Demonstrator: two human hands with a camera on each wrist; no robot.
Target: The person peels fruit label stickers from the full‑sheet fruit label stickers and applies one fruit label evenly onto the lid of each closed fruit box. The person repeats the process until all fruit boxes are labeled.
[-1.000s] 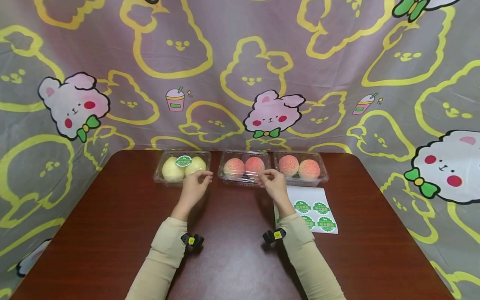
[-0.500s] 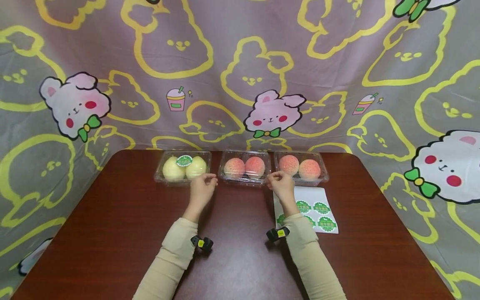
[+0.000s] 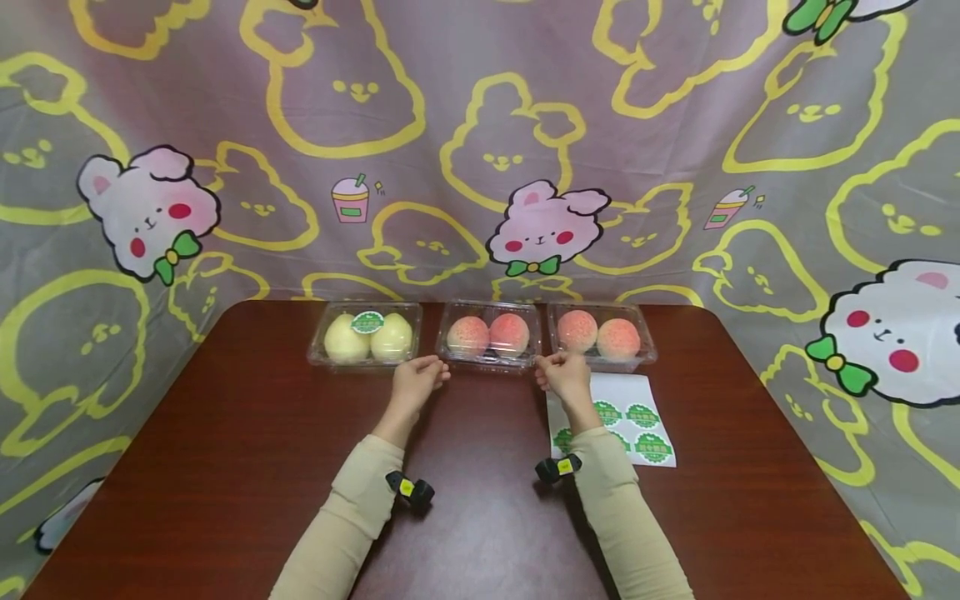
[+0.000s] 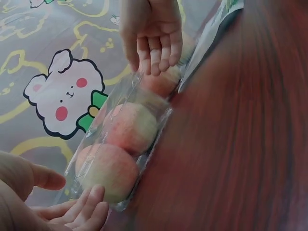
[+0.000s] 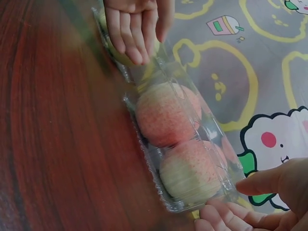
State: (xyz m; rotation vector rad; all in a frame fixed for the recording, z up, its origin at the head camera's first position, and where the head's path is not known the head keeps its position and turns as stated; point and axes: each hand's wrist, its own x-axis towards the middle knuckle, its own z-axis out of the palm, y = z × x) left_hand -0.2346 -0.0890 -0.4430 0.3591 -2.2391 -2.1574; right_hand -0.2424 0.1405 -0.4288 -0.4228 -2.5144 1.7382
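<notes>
A clear plastic clamshell box (image 3: pixel 489 356) with two peaches (image 3: pixel 509 335) stands at the back middle of the table, between the two hands. At its left front corner is the left hand (image 3: pixel 414 385), thumb apart from the loosely bent fingers. The left fingertips (image 4: pixel 98 192) overlap the box's end in the left wrist view; contact is unclear. By the right end is the right hand (image 3: pixel 566 382), partly in front of the neighbouring box. Its thumb (image 5: pixel 260 182) and fingers stand apart beside the box wall in the right wrist view. Neither hand holds anything visible.
A box of pale yellow-green fruit (image 3: pixel 347 339) on the left bears a round green label (image 3: pixel 367 322). Another box of peaches (image 3: pixel 619 340) stands on the right. A white sheet of green stickers (image 3: pixel 653 448) lies partly under the right forearm. A patterned cloth (image 3: pixel 435 167) hangs behind.
The left hand has moved right, from the yellow-green fruit box to the middle box's left corner. The right hand has shifted slightly right and nearer the person, to its right end.
</notes>
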